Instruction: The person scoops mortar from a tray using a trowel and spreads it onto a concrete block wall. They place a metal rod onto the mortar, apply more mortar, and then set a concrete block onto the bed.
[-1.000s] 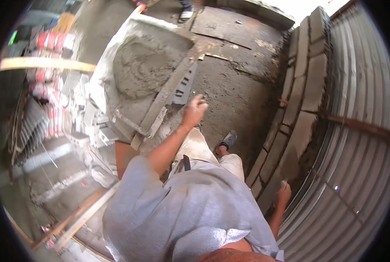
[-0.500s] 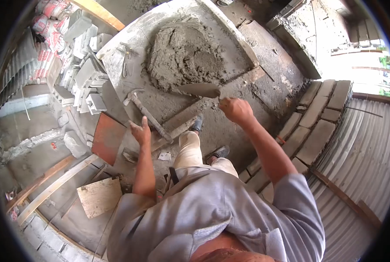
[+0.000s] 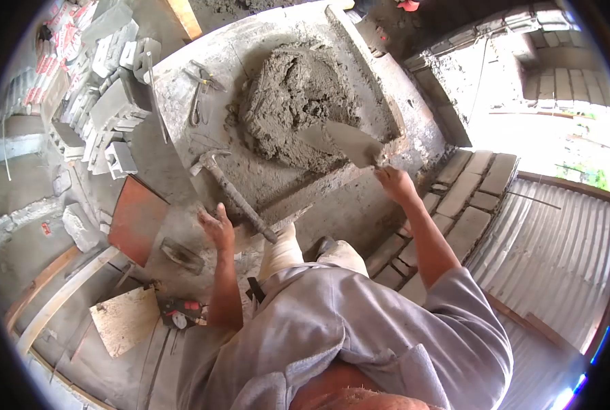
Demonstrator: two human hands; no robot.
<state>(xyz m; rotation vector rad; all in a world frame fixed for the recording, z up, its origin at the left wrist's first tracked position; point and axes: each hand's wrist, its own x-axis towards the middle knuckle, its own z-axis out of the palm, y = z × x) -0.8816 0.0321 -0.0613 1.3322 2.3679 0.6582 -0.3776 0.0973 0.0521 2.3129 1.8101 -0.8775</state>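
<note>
Right, the right hand's (image 3: 395, 183) grip is wrapped round the trowel (image 3: 354, 145), blade pointing far-left over the mortar heap's (image 3: 288, 96) near-right edge, while the left hand (image 3: 217, 229), farther off, spreads empty beside the hammer (image 3: 233, 194).

Gripping trowel (image 3: 353, 142) with right hand (image 3: 395, 184) at four o'clock from mortar (image 3: 295, 96); holding left hand (image 3: 217, 228) open near hammer (image 3: 240, 200), at seven.

Corrugated metal sheets (image 3: 551, 239) at right, beside block wall (image 3: 465, 198). Strong daylight through opening (image 3: 523, 137). Floor (image 3: 151, 164) grey, dusty.
</note>
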